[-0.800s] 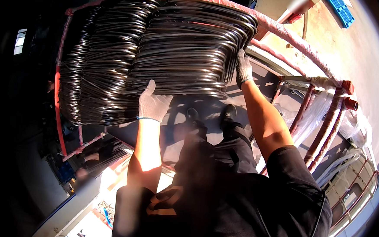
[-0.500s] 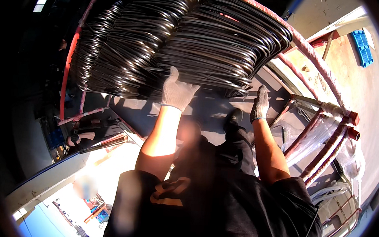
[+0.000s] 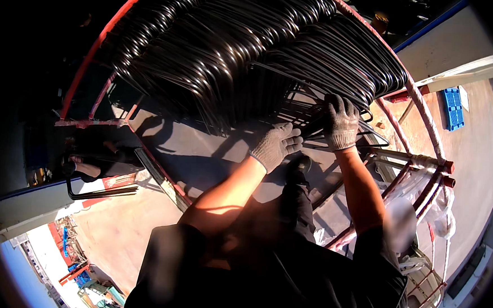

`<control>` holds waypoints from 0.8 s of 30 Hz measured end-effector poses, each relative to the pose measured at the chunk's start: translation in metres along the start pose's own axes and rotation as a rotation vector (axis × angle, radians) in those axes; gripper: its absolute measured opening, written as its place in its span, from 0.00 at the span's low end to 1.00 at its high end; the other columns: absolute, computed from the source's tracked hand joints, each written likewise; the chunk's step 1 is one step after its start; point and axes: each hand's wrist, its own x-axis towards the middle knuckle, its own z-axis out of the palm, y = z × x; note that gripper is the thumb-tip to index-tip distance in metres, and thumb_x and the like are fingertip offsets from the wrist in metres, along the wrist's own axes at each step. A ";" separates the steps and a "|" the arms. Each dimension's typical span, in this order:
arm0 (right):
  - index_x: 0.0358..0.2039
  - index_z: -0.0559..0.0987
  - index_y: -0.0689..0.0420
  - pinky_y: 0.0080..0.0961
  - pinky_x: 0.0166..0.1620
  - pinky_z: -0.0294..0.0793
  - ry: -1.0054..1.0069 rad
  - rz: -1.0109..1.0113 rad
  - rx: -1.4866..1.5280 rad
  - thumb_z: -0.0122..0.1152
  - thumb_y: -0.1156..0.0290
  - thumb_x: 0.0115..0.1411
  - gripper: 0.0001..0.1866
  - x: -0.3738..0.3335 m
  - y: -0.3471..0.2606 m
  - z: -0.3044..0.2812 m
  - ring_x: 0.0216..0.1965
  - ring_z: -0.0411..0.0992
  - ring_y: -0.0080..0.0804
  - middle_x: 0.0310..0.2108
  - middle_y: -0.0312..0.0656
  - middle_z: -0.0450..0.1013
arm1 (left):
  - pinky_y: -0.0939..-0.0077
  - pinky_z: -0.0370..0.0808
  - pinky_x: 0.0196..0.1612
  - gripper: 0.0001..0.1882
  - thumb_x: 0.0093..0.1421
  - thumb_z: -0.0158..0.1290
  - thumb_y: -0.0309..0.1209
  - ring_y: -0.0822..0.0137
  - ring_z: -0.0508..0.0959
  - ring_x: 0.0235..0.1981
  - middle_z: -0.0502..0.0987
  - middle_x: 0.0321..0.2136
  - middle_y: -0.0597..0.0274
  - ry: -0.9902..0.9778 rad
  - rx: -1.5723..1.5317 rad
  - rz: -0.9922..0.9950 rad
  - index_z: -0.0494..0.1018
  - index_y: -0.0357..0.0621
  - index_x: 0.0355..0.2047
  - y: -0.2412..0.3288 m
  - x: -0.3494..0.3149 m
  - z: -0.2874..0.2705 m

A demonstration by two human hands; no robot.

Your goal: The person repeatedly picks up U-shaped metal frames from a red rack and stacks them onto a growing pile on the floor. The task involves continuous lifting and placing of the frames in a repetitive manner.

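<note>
Black bent metal tubes [image 3: 218, 56] are stacked in dense rows in front of me. My right hand [image 3: 341, 123], in a grey knit glove, has its fingers curled over several tubes at the stack's lower right corner; the bent ends of loose tubes [image 3: 377, 140] stick out beside it. Close by on the left is my left hand [image 3: 279, 145], gloved too, its fingers stretched toward the same tubes with nothing visible in it. Deep shadow hides the tube parts between the two hands.
Wrapped red rack bars [image 3: 423, 119] curve around the stack. Clear plastic film [image 3: 419, 190] hangs on the frame at right. Another person's arm [image 3: 87, 169] shows at far left, near several black tubes [image 3: 103, 192]. A blue pallet [image 3: 453, 109] lies beyond the rack.
My right hand has moved up onto the tubes at the corner. My left hand has come off the stack's front, lower and to the right. The view has shifted, and some tubes now hang loose.
</note>
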 end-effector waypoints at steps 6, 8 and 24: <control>0.49 0.81 0.50 0.44 0.44 0.81 -0.243 -0.144 -0.100 0.65 0.62 0.62 0.16 0.070 -0.013 0.000 0.45 0.78 0.48 0.42 0.45 0.77 | 0.51 0.87 0.49 0.10 0.72 0.58 0.33 0.53 0.86 0.45 0.83 0.45 0.51 0.182 0.051 0.022 0.77 0.43 0.50 0.028 -0.077 -0.124; 0.49 0.79 0.51 0.45 0.43 0.82 -0.205 -0.057 -0.016 0.67 0.60 0.63 0.16 0.083 -0.043 -0.016 0.47 0.79 0.48 0.41 0.46 0.77 | 0.52 0.87 0.46 0.11 0.72 0.57 0.31 0.52 0.86 0.43 0.84 0.43 0.50 0.254 -0.021 0.090 0.77 0.40 0.51 0.031 -0.086 -0.166; 0.66 0.75 0.50 0.51 0.60 0.71 -0.042 -0.098 -0.053 0.70 0.56 0.61 0.33 0.101 -0.068 0.021 0.62 0.71 0.53 0.63 0.46 0.72 | 0.62 0.84 0.50 0.11 0.73 0.53 0.29 0.58 0.84 0.45 0.82 0.45 0.49 0.403 0.526 0.433 0.75 0.32 0.49 0.021 -0.159 -0.198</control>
